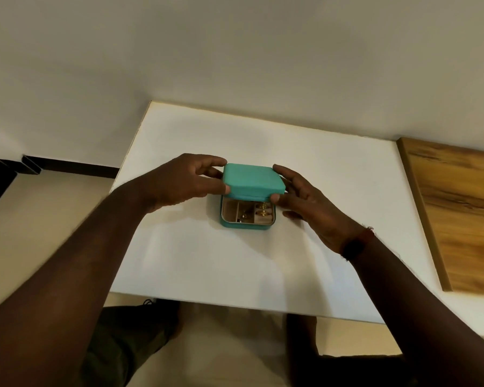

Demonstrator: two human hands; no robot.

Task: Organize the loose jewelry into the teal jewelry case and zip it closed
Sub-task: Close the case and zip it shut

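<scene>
**A:** So, where is the teal jewelry case [249,202]?

**B:** Around the middle of the white desk [235,269], a little nearer the far edge than the near one. Its base [246,225] sits flat on the desk. The lid [253,181] is tilted above it, with the near edge lifted clear, so the front of the cream interior shows.

**A:** And the hands?

**B:** Both are on the lid, one at each side. The left hand [185,181] pinches the left end, thumb at the near-left corner and fingertips curled to the far-left corner. The right hand [310,202] mirrors it, with the thumb pressed at the near-right corner and the fingers laid along the right side. Neither hand touches the base.

**A:** Anything inside?

**B:** Yes, the base is split into compartments. Gold pieces [261,209] lie in the right-hand one, and some small jewelry [243,216] lies in the middle one, too small to identify. The left compartment looks bare where it is not hidden by the lid.

**A:** What else is about?

**B:** A wooden board [458,208] lies beyond the desk's right edge, well apart from the case. A dark band [352,248] circles the right wrist.
</scene>
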